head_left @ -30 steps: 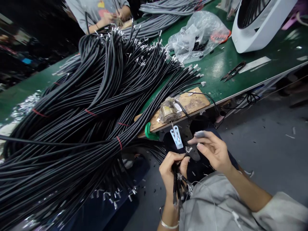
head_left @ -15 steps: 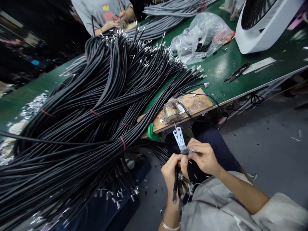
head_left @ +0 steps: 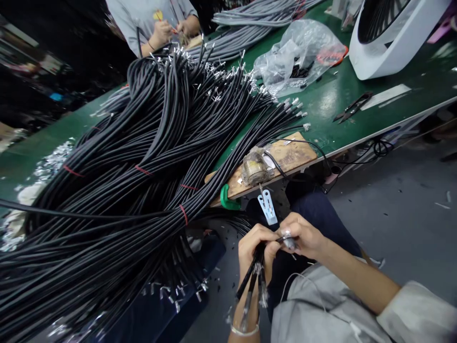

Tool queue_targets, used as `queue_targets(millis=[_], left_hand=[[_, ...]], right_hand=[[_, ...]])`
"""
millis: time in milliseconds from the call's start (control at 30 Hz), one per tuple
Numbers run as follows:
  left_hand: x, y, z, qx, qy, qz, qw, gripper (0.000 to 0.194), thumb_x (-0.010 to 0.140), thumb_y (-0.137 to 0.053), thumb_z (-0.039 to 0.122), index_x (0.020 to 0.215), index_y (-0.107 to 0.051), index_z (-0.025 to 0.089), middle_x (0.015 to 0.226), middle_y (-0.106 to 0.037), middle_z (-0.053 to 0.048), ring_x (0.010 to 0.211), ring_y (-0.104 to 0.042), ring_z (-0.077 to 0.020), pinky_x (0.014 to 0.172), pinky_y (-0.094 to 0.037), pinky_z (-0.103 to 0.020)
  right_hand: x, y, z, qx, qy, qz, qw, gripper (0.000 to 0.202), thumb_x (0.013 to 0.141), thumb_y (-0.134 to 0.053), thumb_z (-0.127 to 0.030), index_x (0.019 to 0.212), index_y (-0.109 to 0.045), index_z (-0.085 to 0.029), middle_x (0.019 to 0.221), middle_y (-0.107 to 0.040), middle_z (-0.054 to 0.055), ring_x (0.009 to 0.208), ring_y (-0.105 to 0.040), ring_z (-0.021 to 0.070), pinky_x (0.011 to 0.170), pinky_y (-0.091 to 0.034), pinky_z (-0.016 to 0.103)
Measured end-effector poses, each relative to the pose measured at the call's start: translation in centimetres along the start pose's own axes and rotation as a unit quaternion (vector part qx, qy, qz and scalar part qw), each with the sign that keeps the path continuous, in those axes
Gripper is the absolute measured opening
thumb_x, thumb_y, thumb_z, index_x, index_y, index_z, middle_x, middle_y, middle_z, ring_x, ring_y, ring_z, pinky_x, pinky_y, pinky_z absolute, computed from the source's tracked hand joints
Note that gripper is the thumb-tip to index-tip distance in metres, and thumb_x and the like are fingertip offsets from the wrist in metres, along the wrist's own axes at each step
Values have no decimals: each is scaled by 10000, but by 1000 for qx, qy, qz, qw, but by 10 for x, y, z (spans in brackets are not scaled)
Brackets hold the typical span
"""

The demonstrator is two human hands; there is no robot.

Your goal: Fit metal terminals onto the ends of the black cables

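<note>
The left hand (head_left: pixel 257 245) has its grip closed around several black cables with frayed silvery wire ends (head_left: pixel 253 281), which hang down over the wrist, near a pale bracelet (head_left: pixel 246 332). One black cable end (head_left: pixel 283 238) reaches to the right from between its thumb and forefinger. The right hand (head_left: pixel 302 234) has a narrow grip, its fingertips pinched on the silvery tip of that same end, so the two hands are close together over the dark-clothed lap, below the near edge of the green tabletop (head_left: pixel 323 102).

Just beyond the hands is a light blue plastic clothespin (head_left: pixel 267 207), at the thin metal shaft of a small cylindrical motor wrapped in clear, dirty film (head_left: pixel 254 166). The motor sits on a worn wooden board (head_left: pixel 293 155) along the near edge, with a green clamp (head_left: pixel 228 197) to its left.

A huge heap of black cables with silvery tips (head_left: pixel 153 143), tied in places with red bands, covers the left side and hangs over the near edge. On the far side lie grey cables (head_left: pixel 246 24), and a person's hands (head_left: pixel 174 32) are at work there. To the right are a clear plastic bag (head_left: pixel 296 57), dark metal thread snips (head_left: pixel 353 107), a white paper strip (head_left: pixel 385 96) and a white rounded appliance (head_left: pixel 391 38).
</note>
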State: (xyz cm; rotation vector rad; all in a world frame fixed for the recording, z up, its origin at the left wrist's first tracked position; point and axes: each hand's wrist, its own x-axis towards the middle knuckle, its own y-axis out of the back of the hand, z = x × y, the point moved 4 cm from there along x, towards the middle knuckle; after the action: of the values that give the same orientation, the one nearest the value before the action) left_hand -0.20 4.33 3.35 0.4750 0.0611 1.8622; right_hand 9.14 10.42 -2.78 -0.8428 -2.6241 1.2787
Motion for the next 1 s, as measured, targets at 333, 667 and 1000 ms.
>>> queue_targets(millis=[333, 667, 1000], left_hand=[[-9, -3, -9, -92, -13, 139, 986, 197, 795, -708, 312, 705, -592, 181, 654, -524, 19, 576, -500, -113, 563, -385, -242], [0, -3, -18, -58, 66, 59, 994, 103, 838, -641, 215, 746, -635, 168, 665, -539, 16, 516, -479, -84, 495, -373, -210], [-2, 3, -10, -45, -2, 29, 999, 122, 839, -645, 261, 763, -696, 181, 635, -651, -24, 572, -612, -145, 547, -480, -253]], right_hand=[[38, -3, -54, -94, 68, 54, 992, 446, 717, -733, -532, 597, -628, -116, 554, -600, 2, 502, -511, 66, 471, -391, 165], [41, -19, -36, 65, 34, 2, 997, 426, 749, -720, -530, 679, -678, -112, 623, -645, 39, 544, -560, 107, 523, -450, 213], [-2, 30, -42, -128, 153, 141, 970, 330, 820, -674, -462, 756, -666, -138, 659, -607, 31, 571, -505, 116, 526, -394, 247]])
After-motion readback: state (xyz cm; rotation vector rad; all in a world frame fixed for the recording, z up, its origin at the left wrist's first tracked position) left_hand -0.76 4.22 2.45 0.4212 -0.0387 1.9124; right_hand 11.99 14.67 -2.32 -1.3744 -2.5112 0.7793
